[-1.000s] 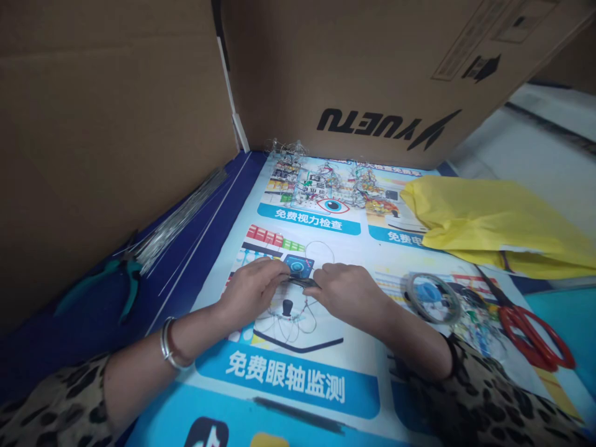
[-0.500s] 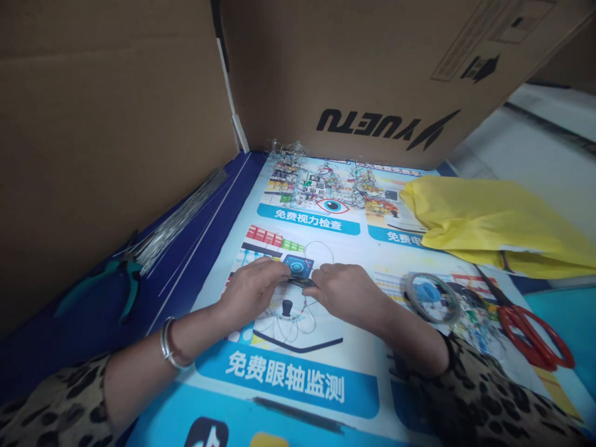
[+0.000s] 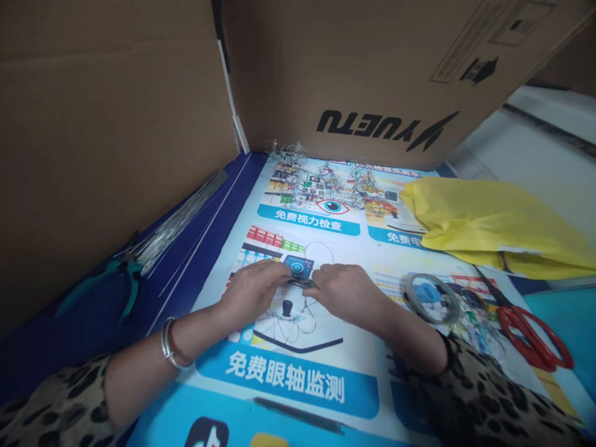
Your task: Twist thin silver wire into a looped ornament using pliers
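Note:
Over the printed sheet, my left hand [image 3: 258, 282] and my right hand [image 3: 347, 292] face each other with a small gap between them. Both have their fingers closed on thin wire [image 3: 300, 282] that spans the gap. A large thin loop [image 3: 321, 243] of it arches up above the fingertips. Below them hang several petal-like wire loops [image 3: 291, 326], with a tiny reddish spot near my right fingers. Exactly how each fingertip grips the wire is hidden by the hands.
Teal-handled pliers [image 3: 125, 273] lie at the left beside a bundle of straight wires [image 3: 179, 217]. Tangled wire pieces [image 3: 330, 180] sit at the back near a cardboard box [image 3: 326, 74]. At right are a tape roll [image 3: 431, 298], red scissors [image 3: 531, 329] and a yellow bag [image 3: 493, 217].

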Demonstrator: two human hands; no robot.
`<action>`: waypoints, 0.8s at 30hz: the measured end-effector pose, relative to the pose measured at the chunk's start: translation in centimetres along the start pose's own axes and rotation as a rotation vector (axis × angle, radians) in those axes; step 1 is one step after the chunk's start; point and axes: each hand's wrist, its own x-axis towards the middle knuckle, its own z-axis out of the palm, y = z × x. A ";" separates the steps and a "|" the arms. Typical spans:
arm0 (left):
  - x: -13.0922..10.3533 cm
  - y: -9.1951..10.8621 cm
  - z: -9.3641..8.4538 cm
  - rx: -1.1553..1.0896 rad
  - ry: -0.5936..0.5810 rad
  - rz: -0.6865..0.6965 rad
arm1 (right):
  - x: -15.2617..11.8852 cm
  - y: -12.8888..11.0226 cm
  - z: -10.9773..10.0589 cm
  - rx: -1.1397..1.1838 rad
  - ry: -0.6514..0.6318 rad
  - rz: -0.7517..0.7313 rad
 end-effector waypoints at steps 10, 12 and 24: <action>-0.2 -0.3 0.1 -0.035 -0.024 -0.039 | 0.0 0.4 0.1 0.045 -0.011 0.007; -0.1 -0.3 0.0 -0.031 -0.022 -0.024 | 0.0 0.6 0.0 0.054 -0.014 -0.003; 0.3 -0.4 -0.4 -0.045 -0.055 0.035 | 0.0 1.8 0.0 0.104 -0.010 -0.112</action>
